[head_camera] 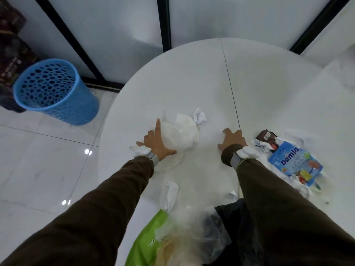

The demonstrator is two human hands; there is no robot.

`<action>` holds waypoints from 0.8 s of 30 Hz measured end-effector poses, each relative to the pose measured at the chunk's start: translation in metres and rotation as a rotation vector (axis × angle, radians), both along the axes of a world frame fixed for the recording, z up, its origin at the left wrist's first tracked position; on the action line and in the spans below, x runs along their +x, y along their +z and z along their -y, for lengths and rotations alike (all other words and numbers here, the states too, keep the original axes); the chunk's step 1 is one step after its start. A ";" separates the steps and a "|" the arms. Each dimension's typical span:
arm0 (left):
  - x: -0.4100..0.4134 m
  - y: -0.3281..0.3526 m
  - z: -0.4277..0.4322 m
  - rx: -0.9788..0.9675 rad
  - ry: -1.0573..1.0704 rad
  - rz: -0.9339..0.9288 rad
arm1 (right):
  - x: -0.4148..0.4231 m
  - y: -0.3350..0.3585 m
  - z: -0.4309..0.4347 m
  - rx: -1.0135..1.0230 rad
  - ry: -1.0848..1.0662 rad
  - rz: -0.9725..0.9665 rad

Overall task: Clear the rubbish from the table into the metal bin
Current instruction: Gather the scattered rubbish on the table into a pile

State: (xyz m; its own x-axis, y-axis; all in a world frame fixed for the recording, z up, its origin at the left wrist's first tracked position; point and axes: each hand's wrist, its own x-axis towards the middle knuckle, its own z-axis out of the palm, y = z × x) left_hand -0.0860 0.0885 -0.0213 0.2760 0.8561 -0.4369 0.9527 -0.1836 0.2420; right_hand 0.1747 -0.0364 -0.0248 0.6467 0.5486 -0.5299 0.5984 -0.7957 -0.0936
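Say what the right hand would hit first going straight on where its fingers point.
Probably nothing: ahead of the right hand lies only bare table, as far as this view shows.

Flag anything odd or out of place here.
The only bin in view is a blue perforated plastic basket on the floor left of the table; it is not metal. Litter lies scattered on the table: Damla packet, crumpled tissues, clear plastic bag.
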 end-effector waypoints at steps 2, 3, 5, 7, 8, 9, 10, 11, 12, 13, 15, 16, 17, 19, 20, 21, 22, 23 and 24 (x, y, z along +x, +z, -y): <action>-0.001 -0.007 0.002 0.053 -0.052 -0.040 | -0.001 -0.006 0.003 0.068 0.001 -0.012; -0.001 -0.011 0.004 0.074 -0.072 -0.061 | -0.003 -0.008 0.005 0.093 0.007 -0.023; -0.004 -0.015 0.006 0.047 -0.102 -0.070 | -0.009 -0.009 0.007 0.127 0.034 -0.045; -0.006 -0.015 0.010 0.040 -0.118 -0.001 | -0.016 -0.007 0.009 0.147 0.067 -0.064; -0.009 -0.013 0.013 0.053 -0.112 0.038 | -0.019 -0.007 0.010 0.155 0.091 -0.070; -0.010 -0.008 0.015 0.063 -0.108 0.069 | -0.021 -0.006 0.010 0.166 0.108 -0.074; -0.012 -0.004 0.018 0.074 -0.103 0.103 | -0.022 -0.003 0.009 0.176 0.110 -0.070; -0.015 0.003 0.022 0.089 -0.083 0.155 | -0.023 0.002 0.008 0.191 0.102 -0.060; -0.017 0.009 0.024 0.097 -0.048 0.232 | -0.023 0.007 0.005 0.216 0.080 -0.046; -0.021 0.017 0.027 0.101 -0.010 0.328 | -0.024 0.013 0.002 0.247 0.050 -0.040; -0.030 0.029 0.031 0.121 0.048 0.526 | -0.028 0.023 -0.005 0.317 -0.013 -0.045; -0.034 0.036 0.034 0.100 0.115 0.638 | -0.031 0.028 -0.009 0.351 -0.035 -0.058; -0.040 0.046 0.037 0.086 0.196 0.741 | -0.035 0.031 -0.013 0.385 -0.042 -0.075; -0.056 0.058 0.043 0.090 0.310 0.891 | -0.042 0.034 -0.022 0.427 -0.018 -0.095; -0.064 0.061 0.044 0.138 0.306 0.896 | -0.043 0.036 -0.027 0.432 -0.003 -0.092; -0.072 0.065 0.045 0.192 0.277 0.884 | -0.045 0.037 -0.032 0.432 0.016 -0.092; -0.080 0.065 0.046 0.242 0.257 0.873 | -0.047 0.038 -0.037 0.417 0.040 -0.103; -0.091 0.067 0.049 0.269 0.263 0.877 | -0.052 0.036 -0.043 0.393 0.065 -0.125; -0.093 0.072 0.048 0.283 0.276 0.899 | -0.051 0.037 -0.048 0.377 0.071 -0.144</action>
State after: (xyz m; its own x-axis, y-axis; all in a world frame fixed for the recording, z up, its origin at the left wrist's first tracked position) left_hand -0.1795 0.0401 0.0504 0.1799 0.9812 0.0693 0.4530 -0.1452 0.8796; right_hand 0.1235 0.0113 0.0120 0.5340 0.7626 -0.3651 0.6105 -0.6465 -0.4574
